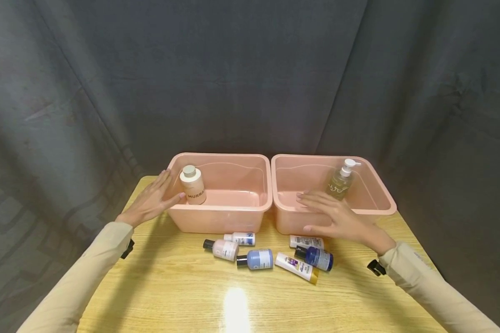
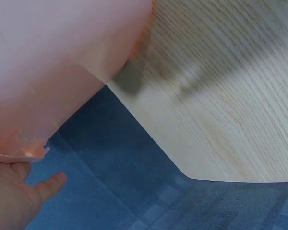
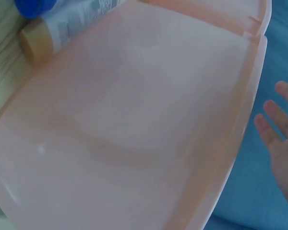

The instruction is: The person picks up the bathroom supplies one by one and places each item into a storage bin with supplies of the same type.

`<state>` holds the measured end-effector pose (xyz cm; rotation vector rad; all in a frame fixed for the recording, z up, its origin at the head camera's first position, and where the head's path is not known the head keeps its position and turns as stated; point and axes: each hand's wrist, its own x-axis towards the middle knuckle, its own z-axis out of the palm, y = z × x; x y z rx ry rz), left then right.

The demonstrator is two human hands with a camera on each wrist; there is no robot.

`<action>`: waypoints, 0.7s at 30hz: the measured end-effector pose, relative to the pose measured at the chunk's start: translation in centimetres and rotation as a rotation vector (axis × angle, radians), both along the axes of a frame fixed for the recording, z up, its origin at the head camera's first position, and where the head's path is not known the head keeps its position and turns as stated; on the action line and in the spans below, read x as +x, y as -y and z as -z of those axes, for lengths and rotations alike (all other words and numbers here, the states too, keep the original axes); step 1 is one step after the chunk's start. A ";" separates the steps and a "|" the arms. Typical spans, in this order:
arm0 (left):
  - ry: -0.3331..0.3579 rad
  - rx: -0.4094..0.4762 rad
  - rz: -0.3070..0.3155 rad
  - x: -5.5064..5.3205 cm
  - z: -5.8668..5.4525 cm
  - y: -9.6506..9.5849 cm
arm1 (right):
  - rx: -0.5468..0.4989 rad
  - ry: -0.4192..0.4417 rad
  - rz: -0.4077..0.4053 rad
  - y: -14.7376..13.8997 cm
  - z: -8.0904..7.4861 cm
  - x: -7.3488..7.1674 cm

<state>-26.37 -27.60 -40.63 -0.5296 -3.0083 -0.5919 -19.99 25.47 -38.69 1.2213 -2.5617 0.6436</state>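
My left hand [image 1: 152, 201] lies at the left end of the left pink bin [image 1: 221, 221], its fingers extended along the rim. In the left wrist view, that hand [image 2: 12, 196] is by the bin's edge; whether it presses there I cannot tell. A white bottle [image 1: 194, 187] stands inside this bin, close to the left thumb. Over the front rim of the right pink bin [image 1: 290, 223], my right hand [image 1: 341, 221] hovers with fingers spread and nothing held. The right wrist view shows its fingertips [image 3: 273, 112] apart from the bin wall. Behind it, a clear pump bottle [image 1: 339, 184] stands in that bin.
On the wooden table [image 1: 183, 296] before the bins lie a small white bottle [image 1: 242, 238], a pink bottle [image 1: 225, 250], a light blue bottle [image 1: 257, 259], a gold-capped white tube [image 1: 293, 265], a dark blue bottle [image 1: 320, 259] and a pale tube [image 1: 306, 241]. Grey curtain [image 1: 233, 92] hangs behind.
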 end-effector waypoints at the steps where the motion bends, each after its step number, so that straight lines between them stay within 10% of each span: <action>1: 0.000 0.000 0.000 0.0 0.0 0.0 | -0.002 -0.001 -0.005 0.1 0.1 0.1; 21: -0.007 -0.005 0.000 -0.1 0.1 0.0 | -0.115 -0.050 -0.154 2.4 1.8 0.9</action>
